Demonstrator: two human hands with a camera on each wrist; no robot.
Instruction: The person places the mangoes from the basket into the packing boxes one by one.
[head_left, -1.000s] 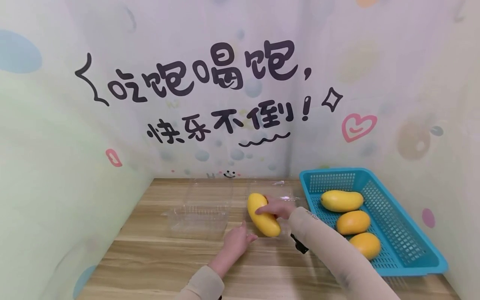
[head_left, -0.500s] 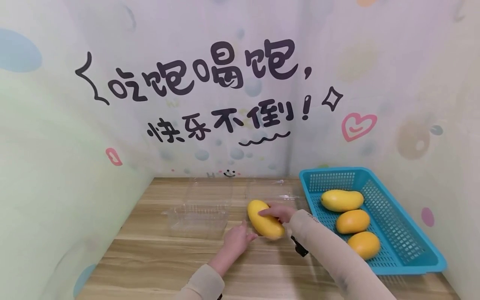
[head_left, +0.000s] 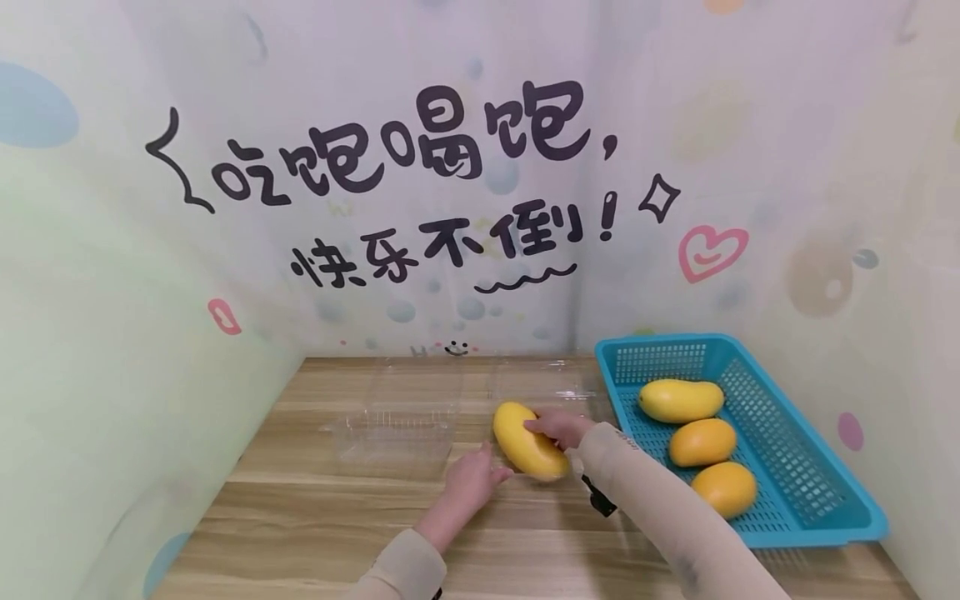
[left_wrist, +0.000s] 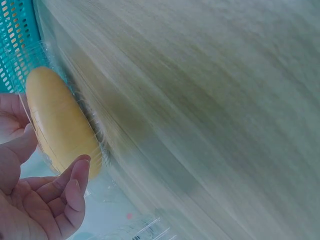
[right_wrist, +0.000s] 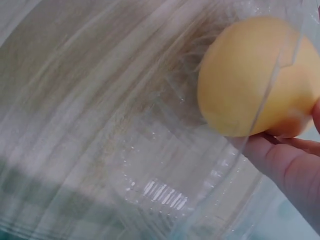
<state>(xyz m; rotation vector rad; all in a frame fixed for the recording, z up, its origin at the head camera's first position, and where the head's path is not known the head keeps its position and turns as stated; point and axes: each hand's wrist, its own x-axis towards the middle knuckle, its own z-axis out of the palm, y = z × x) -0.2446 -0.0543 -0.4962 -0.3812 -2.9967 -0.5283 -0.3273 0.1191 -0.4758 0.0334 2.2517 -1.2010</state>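
A yellow mango (head_left: 521, 440) lies tilted within a clear plastic container (right_wrist: 165, 194) whose hinged lid (head_left: 540, 380) stands open behind it. My right hand (head_left: 561, 427) grips the mango from the right, thumb on top. In the right wrist view its fingers (right_wrist: 282, 162) reach beneath the fruit, behind the container's clear rim. My left hand (head_left: 469, 482) holds the container's near left edge between thumb and fingers; in the left wrist view the thumb (left_wrist: 25, 142) is at the rim and the other fingers curl near the mango's end.
A second clear container (head_left: 397, 433), lid raised, stands to the left. On the right a blue plastic basket (head_left: 813, 467) holds three more mangoes (head_left: 681, 401). Printed walls (head_left: 435, 317) enclose the wooden table (head_left: 300, 517) at the back and sides.
My right hand has lowered the mango slightly, toward the near side and right, into the container. The right thumb has shifted back over the fruit. My left hand has stayed at the container's edge.
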